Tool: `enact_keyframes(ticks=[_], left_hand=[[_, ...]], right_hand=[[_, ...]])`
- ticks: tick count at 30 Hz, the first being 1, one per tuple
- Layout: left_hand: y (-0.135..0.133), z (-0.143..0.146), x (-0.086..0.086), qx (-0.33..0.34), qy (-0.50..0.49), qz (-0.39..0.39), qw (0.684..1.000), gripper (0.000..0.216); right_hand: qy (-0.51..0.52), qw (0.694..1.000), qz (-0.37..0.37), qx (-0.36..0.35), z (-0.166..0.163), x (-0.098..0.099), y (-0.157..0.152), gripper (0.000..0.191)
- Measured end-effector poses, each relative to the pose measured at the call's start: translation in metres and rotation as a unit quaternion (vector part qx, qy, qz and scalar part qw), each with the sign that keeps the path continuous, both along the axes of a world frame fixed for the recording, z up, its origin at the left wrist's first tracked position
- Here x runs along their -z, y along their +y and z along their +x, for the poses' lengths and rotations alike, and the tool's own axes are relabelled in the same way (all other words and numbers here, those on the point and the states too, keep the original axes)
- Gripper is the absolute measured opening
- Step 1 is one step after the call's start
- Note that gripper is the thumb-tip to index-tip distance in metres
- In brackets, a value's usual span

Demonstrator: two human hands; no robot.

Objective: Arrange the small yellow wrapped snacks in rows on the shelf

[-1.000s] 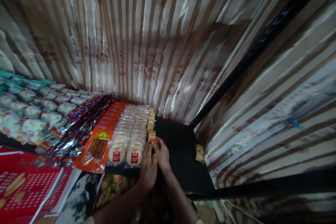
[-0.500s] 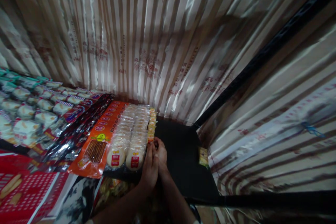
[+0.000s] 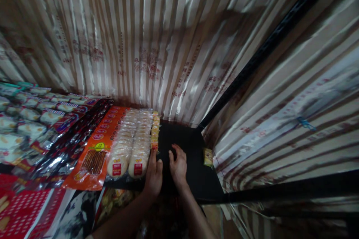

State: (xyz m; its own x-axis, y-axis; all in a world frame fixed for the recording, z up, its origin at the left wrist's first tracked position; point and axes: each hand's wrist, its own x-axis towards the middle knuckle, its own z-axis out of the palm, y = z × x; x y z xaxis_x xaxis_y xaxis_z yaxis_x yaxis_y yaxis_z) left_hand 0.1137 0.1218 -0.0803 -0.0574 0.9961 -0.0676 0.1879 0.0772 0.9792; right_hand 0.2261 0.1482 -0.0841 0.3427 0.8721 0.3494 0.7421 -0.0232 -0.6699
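My left hand rests at the front of the black shelf, its fingers stretched toward a narrow row of small orange-yellow snack packets. My right hand lies flat on the bare black surface just right of that row, fingers spread and holding nothing. Left of the row lie two rows of round white cakes in clear wrappers. One single yellow packet lies apart at the shelf's right edge.
Orange packs of brown sticks, dark shiny packets and white-and-red packets fill the shelf to the left. Striped shiny sheeting covers the back and right side. A black frame bar runs along the front right.
My two hands were pressed together at the near end of the small packet row; they have come apart, and my right hand has slid right onto the bare shelf. The view drifted slightly.
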Motion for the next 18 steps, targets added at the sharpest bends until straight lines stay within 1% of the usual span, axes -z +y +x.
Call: enact_keyframes(ticks=[2,5,7,9,11,13,16,18], left_hand=[[-0.004,0.0,0.002,0.007,-0.001,0.008,1.0,0.052],[-0.012,0.002,0.003,0.013,-0.005,-0.009,1.0,0.05],[-0.016,0.004,0.003,0.013,-0.001,-0.028,1.0,0.049],[-0.02,0.006,0.001,0.015,0.007,-0.038,0.999,0.05],[-0.023,0.007,-0.001,0.018,0.011,-0.042,0.999,0.049],[-0.026,0.007,-0.004,0.022,0.013,-0.038,0.999,0.046],[-0.031,0.006,-0.005,0.029,0.025,-0.033,0.999,0.043],[-0.035,0.007,-0.005,0.034,0.034,-0.038,0.998,0.041]], right_hand=[[-0.083,0.995,0.012,0.049,0.031,-0.001,-0.01,0.039],[-0.174,0.976,-0.007,0.128,0.078,0.002,-0.024,0.039],[-0.204,0.966,-0.034,0.152,0.103,0.006,-0.031,0.041],[-0.214,0.964,-0.055,0.15,0.118,0.01,-0.035,0.043],[-0.211,0.967,-0.061,0.13,0.124,0.012,-0.036,0.042],[-0.197,0.973,-0.057,0.11,0.12,0.012,-0.037,0.04],[-0.148,0.985,-0.042,0.074,0.098,0.008,-0.04,0.038],[-0.08,0.996,-0.027,0.03,0.078,0.004,-0.043,0.037]])
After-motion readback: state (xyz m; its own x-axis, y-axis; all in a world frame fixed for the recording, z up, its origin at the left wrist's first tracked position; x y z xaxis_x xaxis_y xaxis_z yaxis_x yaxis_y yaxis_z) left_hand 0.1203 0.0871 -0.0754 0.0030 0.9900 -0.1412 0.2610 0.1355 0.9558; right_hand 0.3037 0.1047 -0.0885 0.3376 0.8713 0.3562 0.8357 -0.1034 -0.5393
